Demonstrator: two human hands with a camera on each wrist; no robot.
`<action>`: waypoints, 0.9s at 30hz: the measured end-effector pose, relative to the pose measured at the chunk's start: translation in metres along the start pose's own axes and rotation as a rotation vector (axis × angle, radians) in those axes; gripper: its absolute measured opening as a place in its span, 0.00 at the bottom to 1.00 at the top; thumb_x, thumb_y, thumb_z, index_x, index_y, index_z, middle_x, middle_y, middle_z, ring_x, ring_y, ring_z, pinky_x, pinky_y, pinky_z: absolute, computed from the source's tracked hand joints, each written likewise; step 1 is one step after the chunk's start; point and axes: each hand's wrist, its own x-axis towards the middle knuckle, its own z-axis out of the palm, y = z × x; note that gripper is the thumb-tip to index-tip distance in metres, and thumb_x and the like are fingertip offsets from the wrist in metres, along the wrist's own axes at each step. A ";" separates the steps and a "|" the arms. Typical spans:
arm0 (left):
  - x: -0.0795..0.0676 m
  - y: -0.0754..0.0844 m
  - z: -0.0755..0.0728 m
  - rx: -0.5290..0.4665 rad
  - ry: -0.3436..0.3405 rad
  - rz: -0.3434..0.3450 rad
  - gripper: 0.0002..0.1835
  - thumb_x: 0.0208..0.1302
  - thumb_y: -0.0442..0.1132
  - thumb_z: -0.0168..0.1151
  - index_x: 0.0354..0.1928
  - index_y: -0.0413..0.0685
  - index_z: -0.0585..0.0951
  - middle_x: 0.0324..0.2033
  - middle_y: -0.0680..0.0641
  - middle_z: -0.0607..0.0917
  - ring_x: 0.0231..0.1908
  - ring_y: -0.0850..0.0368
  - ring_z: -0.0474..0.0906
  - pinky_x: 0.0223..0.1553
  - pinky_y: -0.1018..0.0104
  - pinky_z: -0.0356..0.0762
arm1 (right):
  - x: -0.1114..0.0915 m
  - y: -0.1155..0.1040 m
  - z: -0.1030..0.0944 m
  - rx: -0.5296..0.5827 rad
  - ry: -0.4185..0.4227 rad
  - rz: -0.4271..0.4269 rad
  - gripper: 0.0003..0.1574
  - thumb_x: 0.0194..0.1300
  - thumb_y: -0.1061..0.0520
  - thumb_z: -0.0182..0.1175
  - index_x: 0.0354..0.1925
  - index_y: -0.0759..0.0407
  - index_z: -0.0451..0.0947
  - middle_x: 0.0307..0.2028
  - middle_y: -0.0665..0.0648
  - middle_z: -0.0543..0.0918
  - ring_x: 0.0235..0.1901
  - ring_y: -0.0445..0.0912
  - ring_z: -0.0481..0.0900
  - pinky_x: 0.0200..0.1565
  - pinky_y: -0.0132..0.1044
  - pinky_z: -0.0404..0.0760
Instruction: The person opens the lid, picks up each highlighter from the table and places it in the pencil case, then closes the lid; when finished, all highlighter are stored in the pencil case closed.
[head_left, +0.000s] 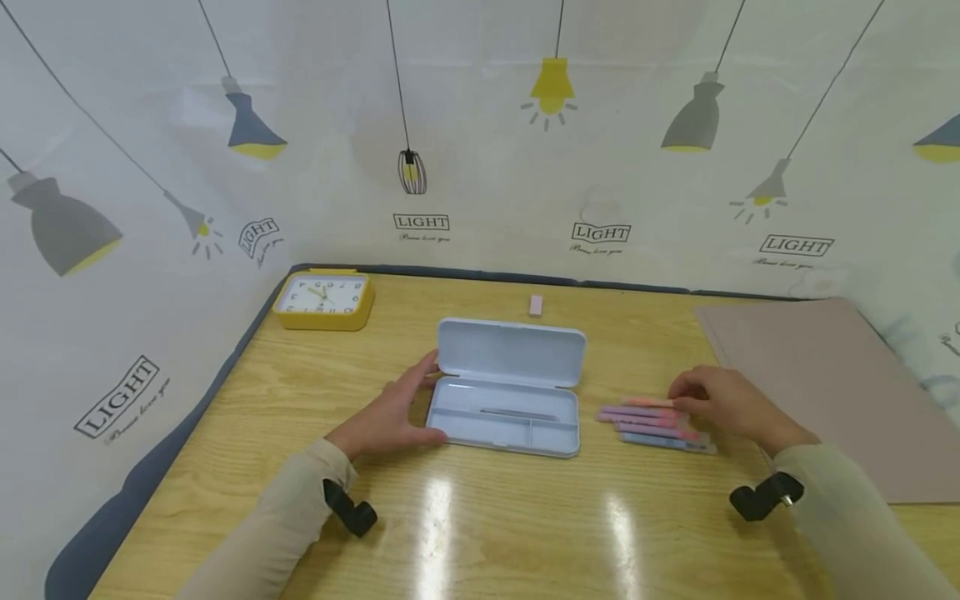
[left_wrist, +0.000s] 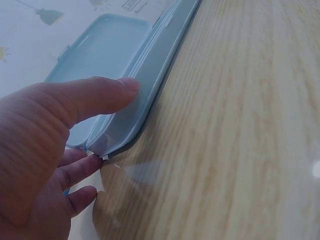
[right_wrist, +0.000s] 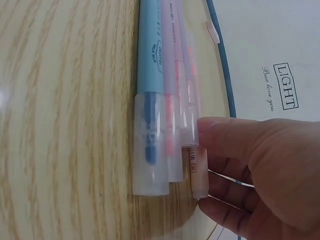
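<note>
An open pale blue pencil case (head_left: 504,432) lies with its lid raised at the back; a thin slender item (head_left: 517,413) rests in its long compartment. My left hand (head_left: 393,410) holds the case at its left end, thumb (left_wrist: 107,96) along the front wall and fingers around the corner. Right of the case, several highlighters (head_left: 652,427) with clear caps lie side by side, blue nearest me and purple behind. At the far side of this row, my right hand (head_left: 722,403) pinches a peach highlighter (right_wrist: 199,172) between thumb and fingers.
Behind the case lies a small pink eraser (head_left: 536,306). A yellow alarm clock (head_left: 324,298) stands at the back left. A large greyish-pink sheet or mat (head_left: 840,400) covers the table's right side. The wall (head_left: 495,150) with printed lamps rises behind the wooden table (head_left: 525,517).
</note>
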 end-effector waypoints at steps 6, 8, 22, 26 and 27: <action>0.000 0.003 0.000 0.002 -0.006 0.002 0.64 0.51 0.54 0.76 0.79 0.62 0.39 0.76 0.47 0.56 0.72 0.47 0.61 0.70 0.27 0.36 | -0.002 0.000 0.000 -0.014 -0.006 0.007 0.02 0.64 0.58 0.64 0.37 0.53 0.83 0.32 0.47 0.82 0.31 0.35 0.74 0.34 0.32 0.76; -0.001 0.003 0.000 0.003 -0.007 0.009 0.64 0.51 0.54 0.76 0.79 0.62 0.39 0.76 0.47 0.56 0.72 0.47 0.61 0.69 0.27 0.36 | -0.002 0.000 0.000 -0.016 -0.003 0.009 0.02 0.64 0.58 0.65 0.37 0.53 0.83 0.32 0.47 0.82 0.31 0.35 0.74 0.34 0.32 0.76; 0.000 0.004 -0.001 -0.020 -0.009 0.011 0.64 0.51 0.54 0.76 0.79 0.65 0.39 0.77 0.48 0.55 0.72 0.48 0.61 0.70 0.27 0.35 | 0.006 -0.053 -0.010 0.027 0.002 -0.071 0.06 0.69 0.55 0.62 0.42 0.53 0.82 0.32 0.45 0.81 0.30 0.36 0.74 0.32 0.31 0.76; 0.000 0.003 -0.001 -0.022 -0.003 0.016 0.64 0.50 0.54 0.77 0.79 0.66 0.39 0.77 0.49 0.54 0.72 0.47 0.61 0.69 0.25 0.35 | 0.018 -0.076 -0.003 0.060 -0.012 -0.078 0.04 0.68 0.57 0.62 0.41 0.52 0.82 0.32 0.45 0.81 0.31 0.38 0.74 0.33 0.31 0.76; 0.000 0.002 -0.001 -0.020 -0.003 0.016 0.64 0.50 0.54 0.76 0.79 0.66 0.39 0.77 0.49 0.54 0.72 0.47 0.61 0.69 0.25 0.35 | 0.022 -0.081 0.000 0.067 -0.016 -0.085 0.04 0.68 0.57 0.62 0.41 0.52 0.83 0.32 0.45 0.81 0.31 0.38 0.74 0.33 0.31 0.76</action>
